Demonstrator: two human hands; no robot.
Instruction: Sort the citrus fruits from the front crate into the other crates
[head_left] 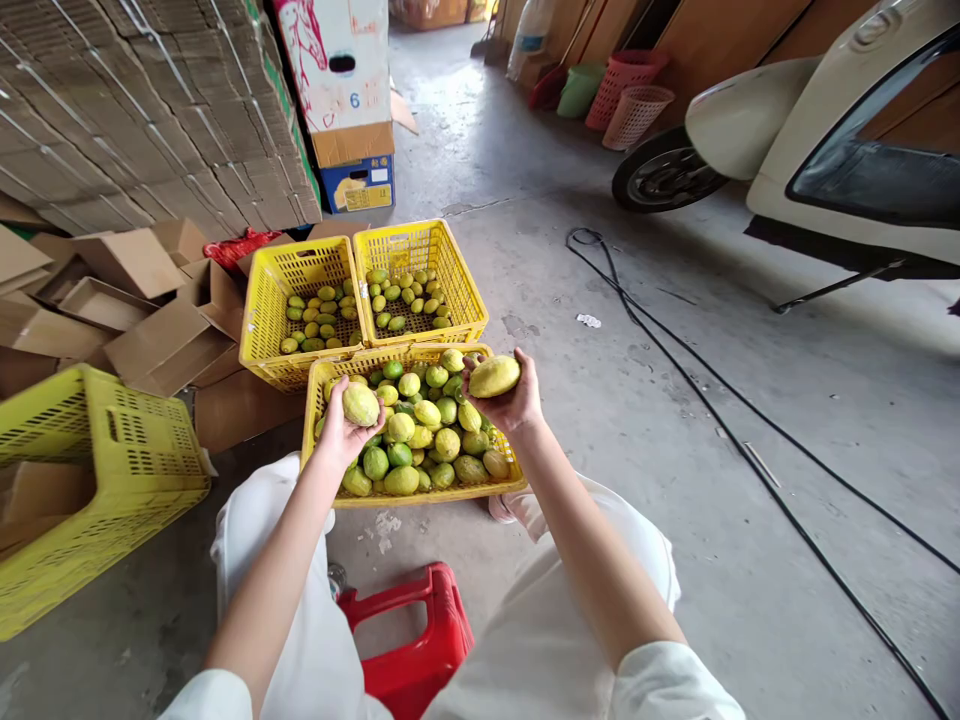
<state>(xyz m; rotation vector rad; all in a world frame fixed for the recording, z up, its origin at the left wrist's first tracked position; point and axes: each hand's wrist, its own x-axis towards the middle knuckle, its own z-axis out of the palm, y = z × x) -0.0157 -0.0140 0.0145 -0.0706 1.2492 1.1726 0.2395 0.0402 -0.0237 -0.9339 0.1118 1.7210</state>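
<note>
A yellow-green lemon (361,405) rests in my left hand (341,432), its fingers curled around the fruit. My right hand (523,400) grips a larger, longer yellow lemon (494,377). Both hands are raised over the near yellow crate (412,496), the left above its left side and the right above its right side. Inside that crate lies a heap of green and yellow lemons (427,412). Behind it stand two more yellow crates, the left one (262,345) and the right one (466,280), each with a layer of smaller lemons on the bottom.
A red plastic stool (420,640) stands between my legs. To the left are a tilted yellow crate (142,440), loose cardboard boxes (165,345) and strapped flat cardboard (150,120). A black cable (705,390) crosses the floor at right, near a parked scooter (750,130).
</note>
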